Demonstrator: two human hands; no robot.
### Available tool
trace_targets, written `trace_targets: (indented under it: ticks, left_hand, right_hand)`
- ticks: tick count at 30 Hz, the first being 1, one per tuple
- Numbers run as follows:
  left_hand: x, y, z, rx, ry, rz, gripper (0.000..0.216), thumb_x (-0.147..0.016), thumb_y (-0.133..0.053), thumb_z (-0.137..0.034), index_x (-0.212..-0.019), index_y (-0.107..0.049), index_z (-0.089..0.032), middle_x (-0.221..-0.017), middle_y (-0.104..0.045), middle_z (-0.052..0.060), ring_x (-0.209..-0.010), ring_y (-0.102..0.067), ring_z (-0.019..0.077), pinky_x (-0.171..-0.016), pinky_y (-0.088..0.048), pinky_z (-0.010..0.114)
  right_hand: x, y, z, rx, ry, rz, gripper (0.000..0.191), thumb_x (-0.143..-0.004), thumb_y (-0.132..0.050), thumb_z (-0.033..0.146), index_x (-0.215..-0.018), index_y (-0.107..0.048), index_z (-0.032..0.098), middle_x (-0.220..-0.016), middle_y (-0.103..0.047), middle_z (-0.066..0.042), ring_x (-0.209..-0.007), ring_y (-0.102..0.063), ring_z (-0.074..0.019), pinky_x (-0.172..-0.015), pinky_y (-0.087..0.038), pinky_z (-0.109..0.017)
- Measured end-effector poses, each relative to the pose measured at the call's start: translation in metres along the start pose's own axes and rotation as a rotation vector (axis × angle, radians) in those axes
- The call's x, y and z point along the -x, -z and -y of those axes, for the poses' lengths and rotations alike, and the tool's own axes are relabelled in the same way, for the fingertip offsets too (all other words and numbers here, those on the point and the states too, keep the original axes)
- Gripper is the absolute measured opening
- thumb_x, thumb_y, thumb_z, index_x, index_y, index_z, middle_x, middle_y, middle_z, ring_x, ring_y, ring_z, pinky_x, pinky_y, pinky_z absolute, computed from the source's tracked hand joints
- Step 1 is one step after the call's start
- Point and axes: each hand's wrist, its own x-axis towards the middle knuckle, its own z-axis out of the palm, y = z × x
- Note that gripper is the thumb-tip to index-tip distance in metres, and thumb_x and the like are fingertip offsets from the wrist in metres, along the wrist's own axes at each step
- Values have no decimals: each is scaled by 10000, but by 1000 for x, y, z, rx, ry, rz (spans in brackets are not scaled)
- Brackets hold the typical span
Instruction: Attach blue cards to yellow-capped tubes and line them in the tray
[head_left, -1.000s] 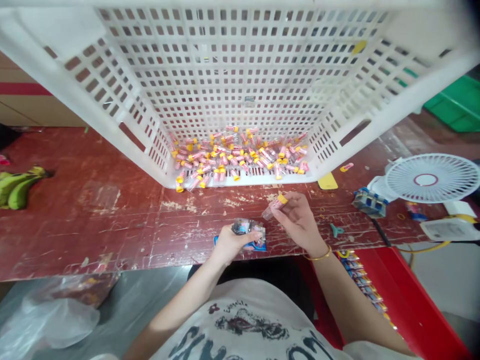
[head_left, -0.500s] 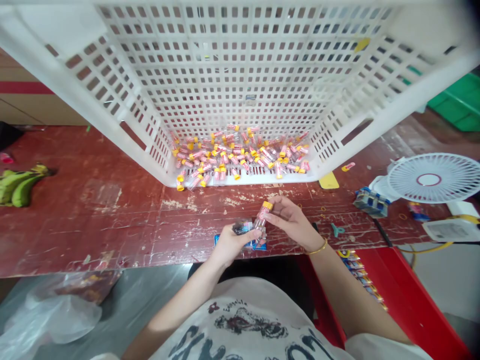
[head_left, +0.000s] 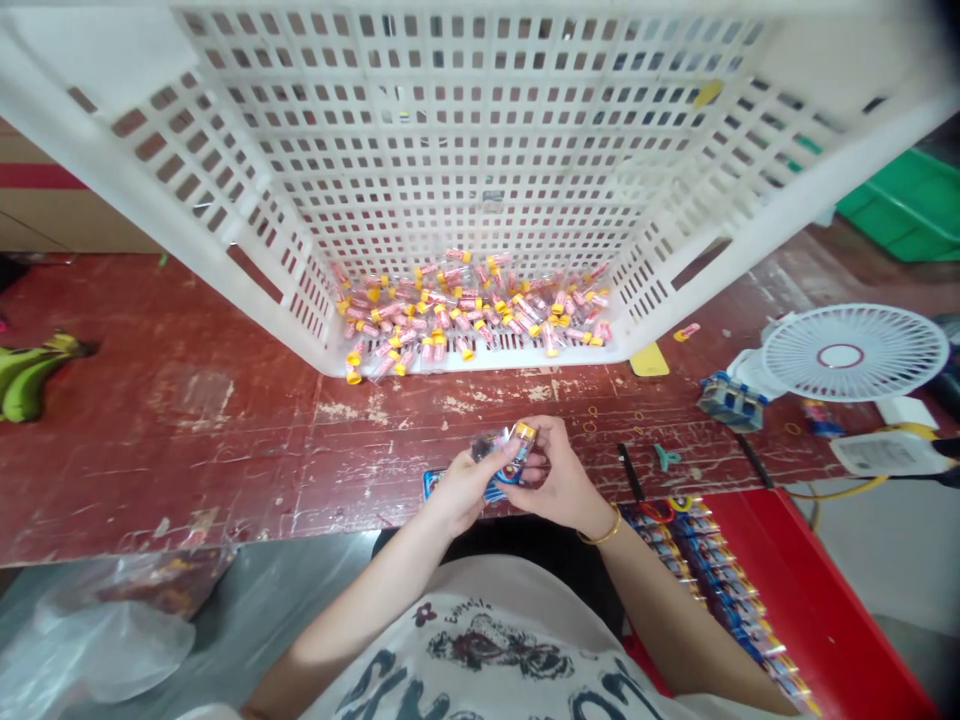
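Over the table's near edge my left hand [head_left: 466,487] is closed, its thumb pressed on a small yellow-capped tube [head_left: 521,447]. The tube now shows blue printed wrapping, and a dark clear piece of film sticks out beside it. My right hand [head_left: 562,482] curls around the tube's other side, thumb low and fingers behind; part of the tube is hidden by the fingers. Under my hands lies a blue printed packet or wrapper [head_left: 431,482], mostly covered. A white slatted crate [head_left: 480,362] lies tipped toward me, holding many pink tubes with yellow caps [head_left: 465,310].
Right of the crate are a yellow card [head_left: 649,360], a loose tube [head_left: 687,332], a blue-wrapped bundle [head_left: 731,400] and a white fan [head_left: 855,352]. Teal scissors-like handles [head_left: 666,457] lie nearer. Rows of blue-wrapped tubes [head_left: 731,570] fill a red tray [head_left: 832,600]. Bananas [head_left: 30,375] lie left.
The tube showed pink between my hands; now blue wrapping shows around it. My right hand has moved down and closer to my left. The view has shifted slightly, uncovering more of the red tray.
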Motion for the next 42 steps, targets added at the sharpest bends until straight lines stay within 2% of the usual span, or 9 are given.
trace_targets:
  ticks: [10,16,20,22,25,29,34,38,42]
  left_hand:
    - [8,-2,4,-53,-17,-91,345,-550,-861,-329,-770,-724,-102,-666,-725,59,-593,-651,132,-677,-529,237]
    - [7,-1,2,-93,-41,-73,390,-597,-831,-373,-849,-725,-95,-779,-744,95,-733,-686,184,-746,-532,266]
    - [6,16,10,-167,15,-9,397,-718,-736,-393,-1002,-694,-119,-923,-742,119,-820,-698,233,-777,-546,340]
    - [6,26,17,-263,61,44,416,-723,-734,-374,-1055,-671,-131,-969,-736,128,-856,-698,251,-779,-550,358]
    - [5,33,28,-432,134,95,425,-717,-742,-384,-1047,-666,-127,-991,-732,139,-862,-700,262,-809,-545,372]
    - [4,23,42,-551,215,45,407,-649,-789,-405,-937,-685,-137,-938,-744,129,-799,-709,273,-756,-563,378]
    - [-4,4,50,-537,239,13,367,-646,-792,-404,-897,-698,-153,-863,-746,97,-795,-699,247,-768,-561,359]
    - [-7,-5,49,-504,255,7,350,-628,-808,-375,-842,-697,-122,-756,-710,62,-708,-669,193,-713,-565,318]
    - [-4,-7,48,-514,178,-18,300,-635,-795,-382,-731,-671,-126,-632,-617,1,-586,-579,129,-554,-543,251]
  right_hand:
    - [6,-14,1,-34,34,-73,621,-643,-697,137,-1125,-328,268,-1029,-516,-38,-871,-624,-158,-713,-568,-293]
    - [3,-17,8,-42,46,-67,618,-644,-694,144,-1125,-326,269,-1034,-510,-42,-890,-612,-169,-721,-561,-307]
    - [21,11,-16,82,56,-249,644,-629,-733,204,-1144,-348,240,-1104,-495,-78,-972,-577,-207,-845,-521,-377]
    - [54,49,-48,259,-87,-430,682,-607,-752,253,-1157,-349,226,-1133,-490,-93,-990,-565,-220,-888,-492,-397]
    - [141,123,-100,614,-576,-726,706,-577,-745,357,-1139,-342,217,-1174,-466,-104,-1038,-536,-231,-921,-455,-382]
    - [261,187,-142,700,-1012,-833,553,-491,-754,320,-927,-438,193,-1055,-502,-140,-1075,-488,-355,-885,-417,-488]
    - [301,196,-182,696,-1268,-749,541,-441,-765,299,-871,-452,203,-1094,-511,-154,-1101,-478,-366,-877,-405,-469]
    - [293,195,-205,722,-1319,-698,572,-464,-749,321,-942,-459,202,-1160,-504,-154,-1140,-465,-336,-893,-399,-428]
    - [300,195,-200,739,-1308,-678,714,-451,-750,384,-1066,-450,180,-1200,-487,-178,-1169,-458,-362,-896,-405,-451]
